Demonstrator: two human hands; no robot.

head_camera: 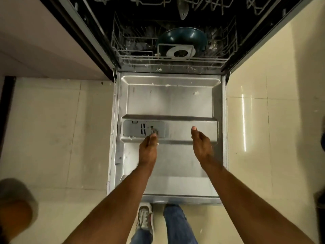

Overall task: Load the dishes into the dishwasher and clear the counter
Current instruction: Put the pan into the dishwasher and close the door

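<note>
Head camera looks straight down on the dishwasher door [168, 103], which lies fully open and flat, its steel inner face up. I have both arms stretched out over it. My left hand [147, 148] hangs above the near-left part of the door, fingers pressed together and curled under, holding nothing; its fingertips sit just near the round cap of the detergent dispenser [144, 130], though I cannot tell whether they touch it. My right hand [201, 143] is well to the right, loosely closed with the thumb [193, 129] pointing far — empty too.

Beyond the door, the lower rack [173, 59] sits inside the tub. A dark teal bowl [182, 38] stands tilted on edge in it, right of centre, and a white dish [181, 53] leans just in front of the bowl, touching it. The upper rack [175, 2] shows only as wire at the far edge.

Pale floor tiles [52, 129] flank the door — my shoe [144, 217] and jeans [175, 222] stand at its near edge.
</note>
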